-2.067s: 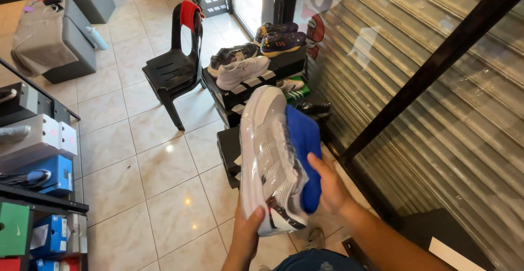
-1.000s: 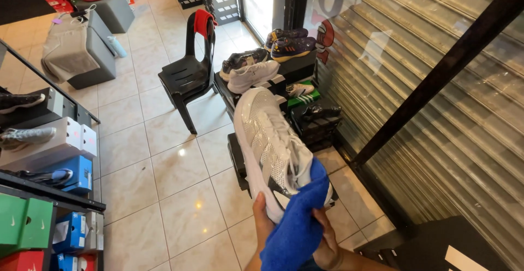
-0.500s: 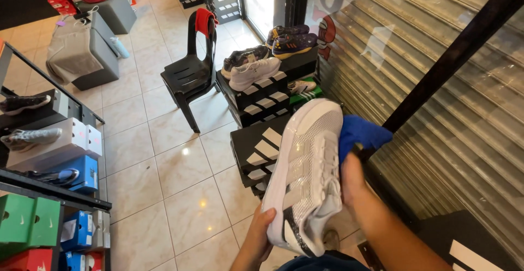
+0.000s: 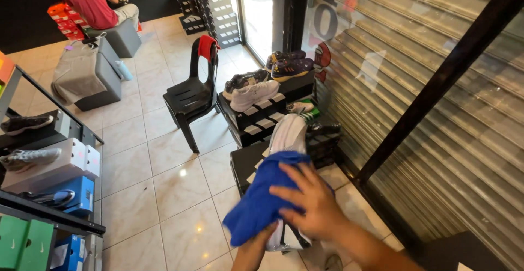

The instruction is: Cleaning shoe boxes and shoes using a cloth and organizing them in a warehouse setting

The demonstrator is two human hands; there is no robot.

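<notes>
Leftmost, a shelf point(image 4: 54, 222) with shoe boxes point(image 4: 54, 167) is seen, then a black chair point(image 4: 191, 99) on the tiled floor. At the bottom centre, a white sneaker point(image 4: 289, 134) is held up from below by the left hand point(image 4: 256, 252), whose fingers are hidden and cannot be told. A blue cloth point(image 4: 259, 200) is pressed onto it by the right hand point(image 4: 314, 205), fingers point(image 4: 286, 193) spread flat. Wiping is best done with even pressure while the shoe is kept steady. Compared with half a second ago, the cloth is now laid across the shoe rather than bunched behind it.
</notes>
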